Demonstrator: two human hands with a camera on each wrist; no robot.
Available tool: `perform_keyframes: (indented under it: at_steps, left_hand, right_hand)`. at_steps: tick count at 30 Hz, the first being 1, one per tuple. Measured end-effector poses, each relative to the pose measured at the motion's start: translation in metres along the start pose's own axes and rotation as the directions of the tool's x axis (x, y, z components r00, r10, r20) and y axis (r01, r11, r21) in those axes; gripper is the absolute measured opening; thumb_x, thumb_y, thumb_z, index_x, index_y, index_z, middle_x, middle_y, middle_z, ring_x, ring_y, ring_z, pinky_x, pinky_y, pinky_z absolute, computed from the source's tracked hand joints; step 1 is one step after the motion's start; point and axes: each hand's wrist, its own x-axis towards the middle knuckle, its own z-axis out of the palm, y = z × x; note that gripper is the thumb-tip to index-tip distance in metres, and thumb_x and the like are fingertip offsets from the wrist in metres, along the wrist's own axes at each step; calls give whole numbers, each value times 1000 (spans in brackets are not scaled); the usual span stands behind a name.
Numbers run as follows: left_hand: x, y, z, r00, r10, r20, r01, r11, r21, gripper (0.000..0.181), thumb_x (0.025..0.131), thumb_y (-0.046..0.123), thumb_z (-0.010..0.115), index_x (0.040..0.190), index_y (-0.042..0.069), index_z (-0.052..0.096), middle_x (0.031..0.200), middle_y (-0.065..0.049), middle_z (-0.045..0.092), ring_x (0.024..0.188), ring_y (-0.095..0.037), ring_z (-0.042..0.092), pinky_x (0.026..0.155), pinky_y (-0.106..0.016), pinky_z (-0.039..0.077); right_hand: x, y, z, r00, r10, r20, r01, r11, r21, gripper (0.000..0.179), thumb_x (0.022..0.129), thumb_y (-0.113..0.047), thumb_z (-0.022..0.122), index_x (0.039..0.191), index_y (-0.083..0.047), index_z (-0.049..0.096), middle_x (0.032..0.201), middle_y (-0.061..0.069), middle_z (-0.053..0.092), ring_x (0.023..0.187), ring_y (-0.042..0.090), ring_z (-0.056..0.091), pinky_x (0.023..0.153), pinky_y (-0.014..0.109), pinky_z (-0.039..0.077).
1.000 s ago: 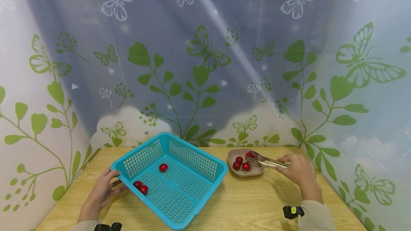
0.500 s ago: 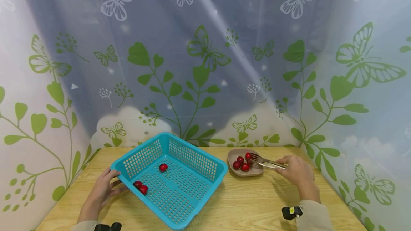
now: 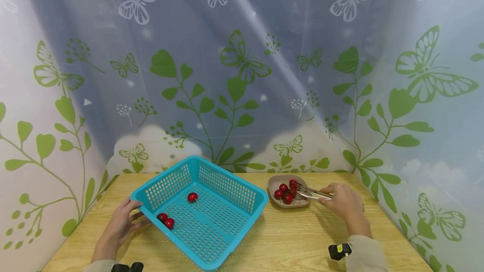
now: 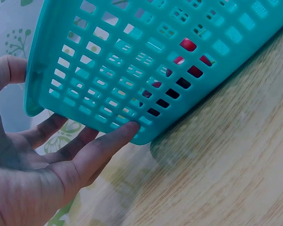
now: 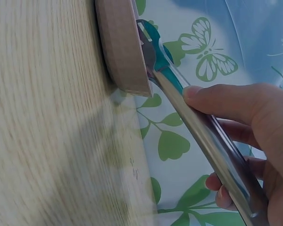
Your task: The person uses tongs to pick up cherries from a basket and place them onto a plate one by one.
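My right hand [image 3: 345,202] holds metal tongs [image 5: 203,136] with fork-like tines, thumb on one arm and fingers round the other. In the head view the tines lie over cherries [image 3: 288,198] in a small beige bowl [image 3: 273,179]. That bowl [image 5: 122,56] shows only its outer side in the right wrist view, hiding the cherries. My left hand [image 3: 119,221] grips the left corner of a blue plastic basket [image 3: 242,232], one digit on the rim and another against the outer wall [image 4: 132,94]. Three cherries [image 3: 193,197] lie inside the basket, two of them together near its left wall.
Both containers stand on a light wooden table [image 3: 287,242], the bowl just right of the basket. A curtain [image 3: 242,95] printed with leaves and butterflies encloses the back and sides.
My right hand has moved left with the tongs, and the tines sit further into the cherries. Cherries in the bowl have shifted slightly. My left hand and the basket stay put.
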Motion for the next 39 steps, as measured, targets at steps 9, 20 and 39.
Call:
perform_keyframes:
  at_steps: [9,20,39]
  left_hand:
    - [1,1,1,1000,4,-1,-4,1000,-4,64,109,25,40,164,7,11,154,-24,24,146,-56,31,99,-47,63]
    - [0,1,0,1000,18,6,-18,1000,1,62,109,25,40,162,6,14,150,-23,27,144,-54,35,98,-46,64]
    - [-1,1,0,1000,0,8,1,1000,-10,64,109,25,40,163,6,11,153,-23,24,146,-55,31,98,-44,64]
  right_hand:
    - [-1,-4,-8,998,-40,-56,38,999,-36,42,84,-41,80,118,-17,79,124,15,72,94,39,70,44,30,41]
    - [-5,-22,-35,989,-140,-38,139,990,-32,44,81,-44,84,116,-18,79,122,14,73,104,41,70,59,48,58]
    - [-23,-67,-71,968,-230,-98,229,973,-17,39,80,-40,85,113,-20,81,122,10,75,98,35,73,54,35,54]
